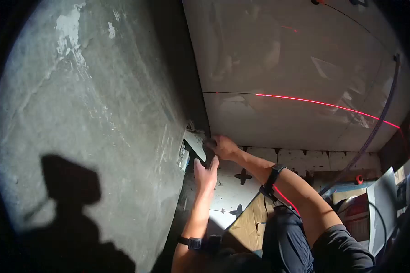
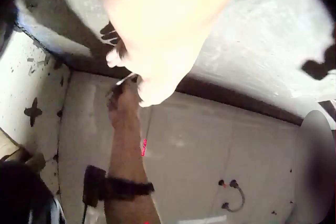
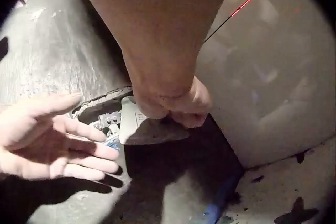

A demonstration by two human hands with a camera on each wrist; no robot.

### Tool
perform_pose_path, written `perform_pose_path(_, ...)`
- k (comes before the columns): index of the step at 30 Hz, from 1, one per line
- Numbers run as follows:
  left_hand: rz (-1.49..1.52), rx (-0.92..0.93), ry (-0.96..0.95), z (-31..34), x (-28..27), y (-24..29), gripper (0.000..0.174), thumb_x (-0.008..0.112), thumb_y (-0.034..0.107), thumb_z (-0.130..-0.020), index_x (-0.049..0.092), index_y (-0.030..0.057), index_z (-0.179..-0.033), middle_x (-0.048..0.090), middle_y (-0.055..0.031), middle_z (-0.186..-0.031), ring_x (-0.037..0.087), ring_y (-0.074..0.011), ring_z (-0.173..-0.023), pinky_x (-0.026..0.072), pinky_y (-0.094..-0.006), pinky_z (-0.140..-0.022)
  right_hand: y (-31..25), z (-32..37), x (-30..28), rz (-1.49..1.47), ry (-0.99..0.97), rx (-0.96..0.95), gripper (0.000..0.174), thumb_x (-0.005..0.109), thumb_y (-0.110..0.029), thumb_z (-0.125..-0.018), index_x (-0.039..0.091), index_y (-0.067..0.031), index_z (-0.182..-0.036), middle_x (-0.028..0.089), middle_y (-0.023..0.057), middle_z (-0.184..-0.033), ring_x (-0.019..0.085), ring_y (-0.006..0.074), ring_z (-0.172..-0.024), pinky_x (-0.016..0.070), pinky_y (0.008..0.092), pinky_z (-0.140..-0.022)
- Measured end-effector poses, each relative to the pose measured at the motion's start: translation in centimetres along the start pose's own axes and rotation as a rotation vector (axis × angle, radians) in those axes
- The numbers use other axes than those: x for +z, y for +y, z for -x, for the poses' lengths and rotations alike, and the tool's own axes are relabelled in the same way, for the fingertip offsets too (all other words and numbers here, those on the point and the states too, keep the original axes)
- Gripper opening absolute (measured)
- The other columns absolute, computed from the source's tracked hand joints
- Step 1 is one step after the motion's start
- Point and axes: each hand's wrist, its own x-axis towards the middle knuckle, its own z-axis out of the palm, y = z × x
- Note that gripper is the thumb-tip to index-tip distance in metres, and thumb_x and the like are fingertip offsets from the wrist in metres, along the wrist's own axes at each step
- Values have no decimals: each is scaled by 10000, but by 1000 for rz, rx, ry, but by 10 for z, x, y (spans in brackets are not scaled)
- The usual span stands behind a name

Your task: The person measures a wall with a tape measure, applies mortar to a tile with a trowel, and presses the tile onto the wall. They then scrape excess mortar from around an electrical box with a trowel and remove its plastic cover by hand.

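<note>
In the right wrist view my right hand grips a flat white plate with small printed marks, its fingers curled at the plate's upper edge. Behind the plate is a rough-edged recess in the grey wall, with metal fittings inside. My left hand is held beside the recess, fingers spread and holding nothing. From the head view, the left hand is just below the plate, and the right hand reaches to it from the right.
A rough concrete wall fills the left side. Large glossy tiles with a red laser line cover the facing wall. White floor tiles carry dark cross-shaped spacers. Cardboard lies near my knee; a hose hangs at right.
</note>
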Motion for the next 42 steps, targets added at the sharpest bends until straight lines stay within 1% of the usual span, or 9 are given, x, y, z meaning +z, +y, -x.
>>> perform_pose_path(6,681,-205,-244,-16,-4,-12,161,617,60,-909,646,-59,-1014,711,-120,-868,661,-166,-698,538,-320,-665,-29,15,-54,419,-85,80,296,737,-304,-847,702,-13,-892,714,202,-893,703,370,-847,547,462,-744)
perform_pose_path(8,774,-122,-264,-15,0,-16,169,590,57,-927,649,-51,-1043,715,-100,-952,669,-146,-795,561,-298,-707,87,-24,-28,620,-104,-131,245,730,-279,-811,698,-38,-834,682,141,-775,682,288,-738,530,434,-650)
perform_pose_path(13,542,-127,-308,-18,-12,-26,218,606,92,-949,636,-57,-1105,721,-116,-983,653,-161,-809,526,-327,-713,-32,54,-151,195,-404,501,114,566,-105,-814,620,-52,-728,530,27,-675,482,136,-614,417,364,-547)
perform_pose_path(17,585,-9,-281,-19,-4,-32,264,573,58,-977,596,-71,-1206,702,-141,-1078,668,-190,-932,569,-338,-765,62,97,-156,167,-701,399,182,493,29,-783,629,-38,-684,597,52,-692,540,141,-612,456,340,-562)
perform_pose_path(25,543,-104,-311,-20,-11,-31,293,571,54,-1000,546,-89,-1255,665,-165,-1158,705,-240,-890,545,-336,-797,126,241,-49,-294,-389,562,180,750,-165,-816,772,-20,-920,755,74,-820,690,130,-732,553,311,-700)
perform_pose_path(26,658,-213,-313,-22,-7,-46,301,568,57,-1001,545,-88,-1264,667,-170,-1152,705,-259,-921,558,-356,-836,118,248,-50,-137,-402,255,193,758,-183,-819,772,-27,-932,756,76,-826,671,136,-706,535,326,-665)
perform_pose_path(32,529,-111,-292,-26,9,-47,406,529,119,-1029,496,-71,-1387,608,-187,-1308,643,-257,-1054,539,-382,-905,51,281,-64,-654,-297,638,190,644,-55,-850,625,43,-1012,697,119,-821,710,222,-786,561,336,-669)
perform_pose_path(39,556,-36,-292,-36,1,-82,449,520,148,-1044,450,-70,-1430,589,-204,-1338,655,-260,-1043,541,-373,-883,-6,407,-288,1116,235,-186,333,637,-96,-714,608,-9,-1033,588,175,-989,639,337,-856,552,427,-641)
perform_pose_path(42,648,-256,-355,-39,11,-96,373,530,107,-1029,499,-85,-1348,630,-207,-1266,661,-286,-1036,555,-391,-905,40,560,-384,1086,601,436,422,600,-44,-796,634,-48,-1217,611,176,-1278,620,395,-1117,522,446,-976)
